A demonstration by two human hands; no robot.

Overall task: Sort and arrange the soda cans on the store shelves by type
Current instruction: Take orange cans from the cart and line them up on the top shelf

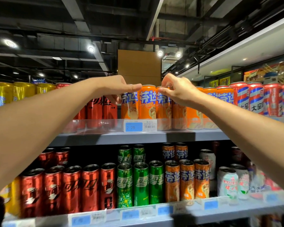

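On the upper shelf [138, 136], left hand [116, 86] grips one orange can [129, 105]; right hand [179, 90] fingers pinch another orange can's [163, 108] rim.

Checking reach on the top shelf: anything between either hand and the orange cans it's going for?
Nothing visible. The left hand already grips the leftmost orange can at its top; the right hand pinches the rim of the third orange can.

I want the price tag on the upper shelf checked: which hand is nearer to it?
Roughly level, left slightly nearer. The left hand grips an orange can above-left of the blue price tag; the right hand pinches a can's top above-right.
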